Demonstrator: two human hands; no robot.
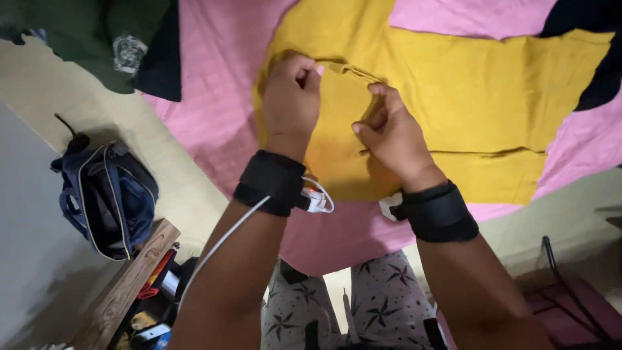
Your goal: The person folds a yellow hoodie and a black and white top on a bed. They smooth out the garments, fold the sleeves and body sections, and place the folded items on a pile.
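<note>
A mustard-yellow garment (479, 97) lies spread flat on a pink sheet (214, 97). My left hand (291, 97) pinches the garment's folded edge near its upper left corner, fingers closed on the cloth. My right hand (389, 133) grips the same raised fold just to the right, thumb and fingers shut on it. Both wrists carry black bands, and a white cable runs from the left one.
A dark green garment (110, 39) lies at the top left beside a black one. A blue backpack (107, 194) sits on the floor at left, near a wooden shelf (123, 291). Dark cloth (602, 65) overlaps the sheet at the right edge.
</note>
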